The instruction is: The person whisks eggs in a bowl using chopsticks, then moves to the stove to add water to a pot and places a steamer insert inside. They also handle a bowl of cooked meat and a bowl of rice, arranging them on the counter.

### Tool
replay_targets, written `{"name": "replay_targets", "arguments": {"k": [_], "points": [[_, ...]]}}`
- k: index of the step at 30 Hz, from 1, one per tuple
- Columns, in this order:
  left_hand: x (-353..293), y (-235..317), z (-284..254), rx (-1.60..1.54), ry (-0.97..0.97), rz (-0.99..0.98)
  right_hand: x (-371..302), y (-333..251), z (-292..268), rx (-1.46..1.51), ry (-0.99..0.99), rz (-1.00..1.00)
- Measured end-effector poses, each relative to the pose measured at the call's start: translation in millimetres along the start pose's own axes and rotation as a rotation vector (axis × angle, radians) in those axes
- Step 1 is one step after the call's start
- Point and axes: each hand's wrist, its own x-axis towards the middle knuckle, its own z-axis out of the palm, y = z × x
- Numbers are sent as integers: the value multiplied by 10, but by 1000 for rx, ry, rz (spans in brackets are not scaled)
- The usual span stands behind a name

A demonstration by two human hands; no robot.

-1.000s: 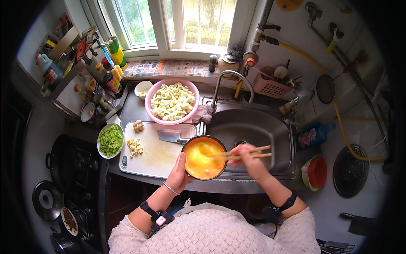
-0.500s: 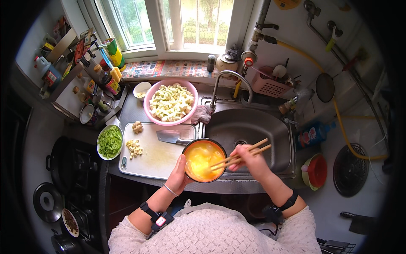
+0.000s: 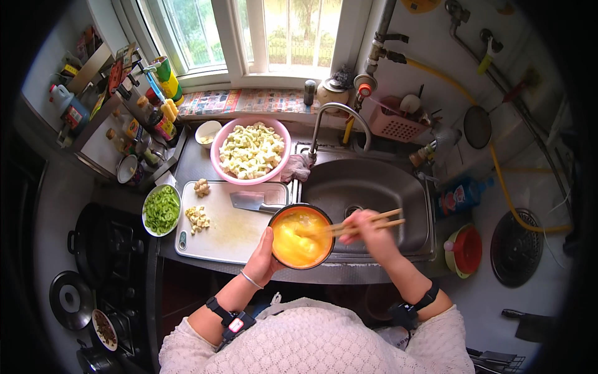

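My left hand (image 3: 264, 260) grips the left side of a dark-rimmed bowl (image 3: 328, 218) with an orange inside, its thumb at the rim. Yellow beaten egg (image 3: 298, 242) fills the lower part of the bowl. A pair of wooden chopsticks (image 3: 385, 219) is in my right hand (image 3: 369, 232), fingers closed round them. Their tips reach into the egg and are smeared by motion. Just behind the bowl, a cleaver (image 3: 249, 201) lies on the white cutting board (image 3: 230, 240), along with a piece of ginger (image 3: 202, 187) and a small heap of chopped pale bits (image 3: 197, 220).
A pink basin (image 3: 288, 147) of chopped pale vegetable stands behind the board, beside a small white bowl (image 3: 208, 133). To the left is a bowl of sliced green vegetable (image 3: 162, 210), then a stove with a black wok (image 3: 93, 243). The sink (image 3: 374, 187) and faucet (image 3: 317, 121) are right.
The chopsticks have swung to a flatter angle, their tips moving up within the egg and their rear ends dropping slightly. My right hand has turned with them; the bowl has stayed put.
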Motion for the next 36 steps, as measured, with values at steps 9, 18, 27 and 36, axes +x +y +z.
{"name": "replay_targets", "arguments": {"k": [9,18,27,36], "points": [[21,-28,-14,-2,-29,-1,-45,-8,-9,-94,-141,149],[-19,-17,-3,25,-11,6,14,41,-67,-62,37,-141],[-24,-24,-15,20,-29,16,-76,9,16,-121,-163,168],[-44,-43,-24,10,-8,27,-59,52,2,-15,78,-101]]}}
